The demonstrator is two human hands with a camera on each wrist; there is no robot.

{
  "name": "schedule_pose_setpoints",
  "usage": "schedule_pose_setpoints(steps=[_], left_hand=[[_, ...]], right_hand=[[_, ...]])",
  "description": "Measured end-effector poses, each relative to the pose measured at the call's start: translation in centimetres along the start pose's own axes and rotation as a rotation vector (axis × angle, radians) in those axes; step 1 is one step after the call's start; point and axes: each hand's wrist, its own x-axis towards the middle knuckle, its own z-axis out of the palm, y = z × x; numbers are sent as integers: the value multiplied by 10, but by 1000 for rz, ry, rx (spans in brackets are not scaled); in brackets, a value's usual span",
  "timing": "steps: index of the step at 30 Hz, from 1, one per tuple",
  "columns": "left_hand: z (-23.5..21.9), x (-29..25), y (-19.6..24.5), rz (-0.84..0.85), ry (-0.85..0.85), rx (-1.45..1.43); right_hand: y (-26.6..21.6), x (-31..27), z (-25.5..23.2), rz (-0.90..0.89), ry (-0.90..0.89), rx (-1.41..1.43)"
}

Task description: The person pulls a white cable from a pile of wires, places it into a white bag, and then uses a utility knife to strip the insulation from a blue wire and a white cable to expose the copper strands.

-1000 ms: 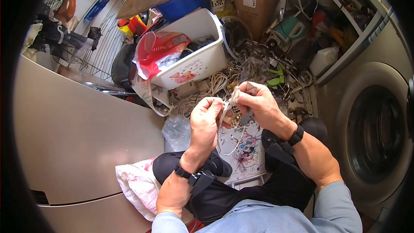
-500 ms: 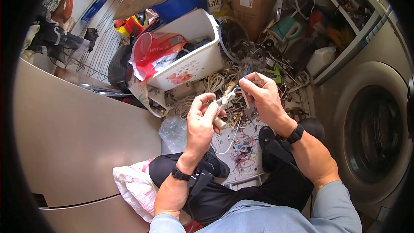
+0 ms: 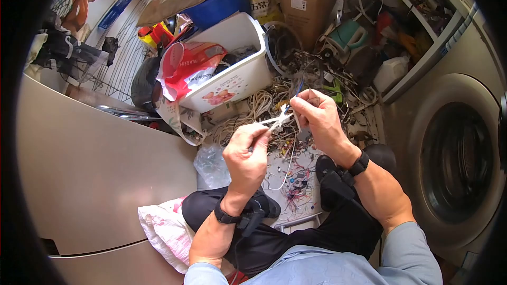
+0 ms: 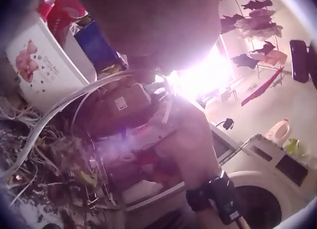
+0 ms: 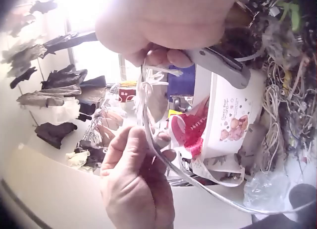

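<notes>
Held between the pinching thumb and fingers of the left hand [image 3: 245, 158] and the curled fingers of the right hand [image 3: 320, 122], the white cable [image 3: 284, 117] looked light and pliable, probably best gripped just beside its splayed strands.

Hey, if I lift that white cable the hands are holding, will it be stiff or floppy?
The white cable is probably flexible yet slightly springy, since it runs in a smooth, wide curve. It's likely light, being thin beside the left hand pinching it. The loose strands splayed near the right hand may snag or tangle.
</notes>
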Motion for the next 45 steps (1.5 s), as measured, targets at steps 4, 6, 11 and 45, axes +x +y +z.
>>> schedule_pose_setpoints(steps=[4, 6, 11, 45], left_hand=[[-8, 8, -4, -478, -35, -413], [-14, 13, -19, -504, -100, -360], [-15, 23, -13, -69, 68, -59], [-17, 11, -4, -676, -518, -392]], right_hand=[[-1, 7, -8, -61, 29, 71], [-1, 6, -8, -54, 10, 79], [-2, 0, -1, -33, -45, 4], [1, 19, -19, -74, 81, 105]])
